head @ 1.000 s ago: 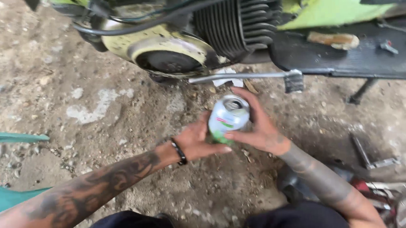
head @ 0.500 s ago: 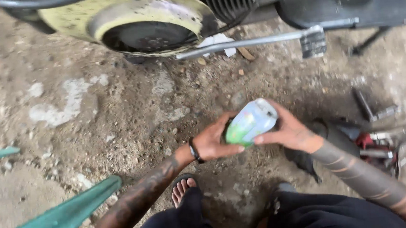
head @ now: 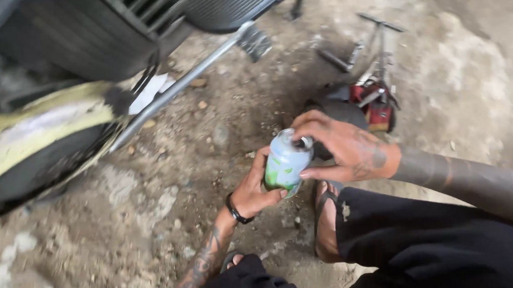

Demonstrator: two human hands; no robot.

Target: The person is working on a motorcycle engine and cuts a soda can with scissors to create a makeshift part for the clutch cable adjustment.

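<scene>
Can (head: 286,162), tilted with its long axis toward the kick lever (head: 187,83), below that lever; left hand (head: 253,190) grips its base, right hand (head: 347,147) clasps its top, fingers curled.

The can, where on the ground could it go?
Bare dirt lies left of the left hand, between the can and the yellow engine cover. More bare ground sits far right, beyond the tool pile. It is crowded under the metal lever and by the sandalled foot.
</scene>
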